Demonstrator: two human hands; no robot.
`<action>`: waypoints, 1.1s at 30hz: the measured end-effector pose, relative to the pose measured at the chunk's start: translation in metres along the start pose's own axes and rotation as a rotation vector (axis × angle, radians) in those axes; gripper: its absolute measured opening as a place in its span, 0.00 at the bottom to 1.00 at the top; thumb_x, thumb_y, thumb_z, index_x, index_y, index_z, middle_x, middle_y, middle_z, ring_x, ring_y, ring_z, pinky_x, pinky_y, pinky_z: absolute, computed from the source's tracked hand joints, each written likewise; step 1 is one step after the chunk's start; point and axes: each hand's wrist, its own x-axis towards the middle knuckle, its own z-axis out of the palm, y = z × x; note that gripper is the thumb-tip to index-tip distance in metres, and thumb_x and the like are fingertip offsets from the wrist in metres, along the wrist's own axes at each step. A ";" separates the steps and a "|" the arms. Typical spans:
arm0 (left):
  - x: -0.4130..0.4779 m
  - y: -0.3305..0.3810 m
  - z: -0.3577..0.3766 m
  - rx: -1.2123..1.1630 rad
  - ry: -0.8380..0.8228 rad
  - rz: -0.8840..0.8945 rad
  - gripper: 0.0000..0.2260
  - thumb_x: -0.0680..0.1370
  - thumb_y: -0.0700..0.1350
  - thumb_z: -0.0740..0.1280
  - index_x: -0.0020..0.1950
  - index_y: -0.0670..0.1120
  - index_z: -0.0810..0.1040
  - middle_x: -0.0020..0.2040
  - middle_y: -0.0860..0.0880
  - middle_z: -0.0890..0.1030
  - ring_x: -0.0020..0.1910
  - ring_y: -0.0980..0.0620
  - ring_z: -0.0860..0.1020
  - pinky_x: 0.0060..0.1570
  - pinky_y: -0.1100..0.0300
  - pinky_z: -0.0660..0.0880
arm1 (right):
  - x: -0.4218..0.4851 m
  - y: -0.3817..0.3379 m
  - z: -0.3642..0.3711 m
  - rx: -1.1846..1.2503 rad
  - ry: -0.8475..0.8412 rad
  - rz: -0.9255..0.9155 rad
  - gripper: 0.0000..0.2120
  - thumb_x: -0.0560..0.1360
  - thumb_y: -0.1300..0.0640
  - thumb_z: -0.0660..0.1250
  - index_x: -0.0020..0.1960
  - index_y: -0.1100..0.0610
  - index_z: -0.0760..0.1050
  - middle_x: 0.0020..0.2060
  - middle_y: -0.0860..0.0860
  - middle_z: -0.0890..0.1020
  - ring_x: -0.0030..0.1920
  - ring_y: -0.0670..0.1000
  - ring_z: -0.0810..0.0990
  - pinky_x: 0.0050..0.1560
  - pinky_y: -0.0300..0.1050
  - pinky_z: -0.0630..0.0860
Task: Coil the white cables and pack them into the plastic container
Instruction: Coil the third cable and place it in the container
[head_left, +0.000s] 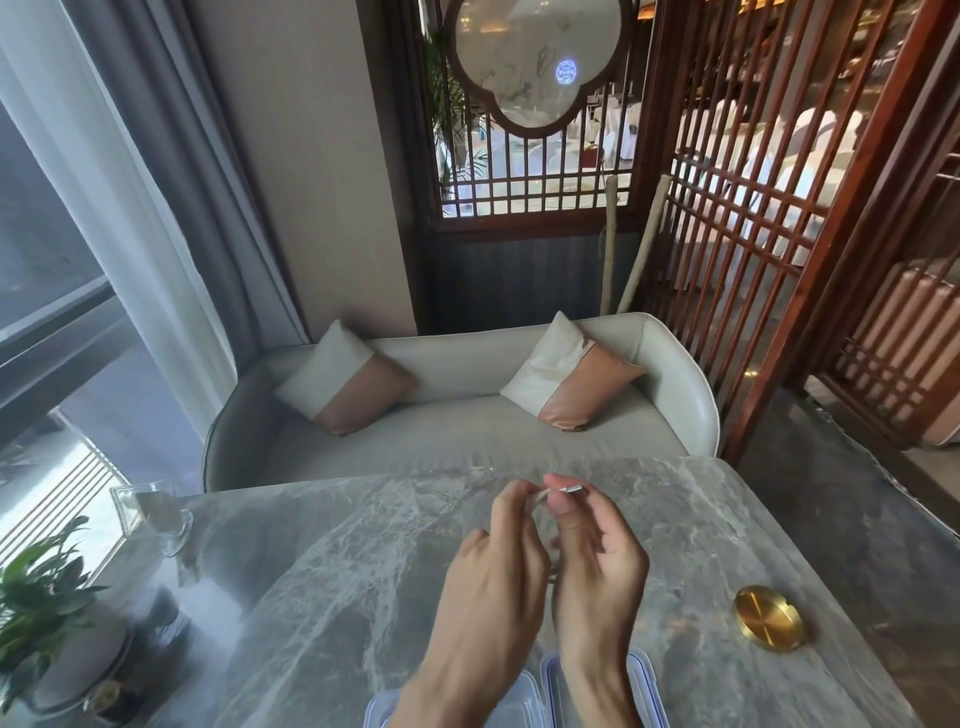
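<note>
Hands meet above the table (322, 571): left hand (498, 561) and right hand (597, 566) both pinch a white cable (570, 488). 2 containers (643, 675) lie beneath the wrists.

A grey veined marble worktop (322, 597) carries a round brass dish (769, 618) near its right edge and a clear glass (161, 514) at its far left corner. Beyond it stands a pale sofa (457, 431) with two cushions (345, 384), a red-brown lattice screen (748, 218) to the right. A leafy potted plant (36, 597) sits lower left.
</note>
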 end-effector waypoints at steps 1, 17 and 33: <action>0.000 0.004 0.003 -0.001 0.011 0.001 0.14 0.77 0.58 0.47 0.62 0.62 0.60 0.61 0.60 0.74 0.47 0.47 0.81 0.47 0.52 0.76 | 0.001 -0.002 0.000 0.023 0.016 -0.001 0.07 0.77 0.57 0.69 0.46 0.46 0.83 0.42 0.45 0.87 0.43 0.43 0.84 0.45 0.38 0.78; -0.002 -0.009 0.014 -0.279 0.125 -0.238 0.11 0.75 0.65 0.49 0.58 0.71 0.60 0.44 0.71 0.81 0.40 0.65 0.82 0.35 0.74 0.72 | 0.012 -0.006 0.016 0.181 -0.261 0.235 0.12 0.75 0.47 0.65 0.48 0.51 0.85 0.38 0.49 0.83 0.38 0.53 0.73 0.42 0.48 0.72; -0.011 -0.018 0.018 -0.311 -0.136 -0.143 0.22 0.82 0.50 0.55 0.74 0.66 0.59 0.54 0.56 0.81 0.50 0.60 0.80 0.51 0.72 0.72 | 0.018 0.002 0.003 0.270 -0.054 0.394 0.13 0.80 0.55 0.63 0.41 0.54 0.84 0.37 0.58 0.79 0.38 0.48 0.77 0.43 0.41 0.75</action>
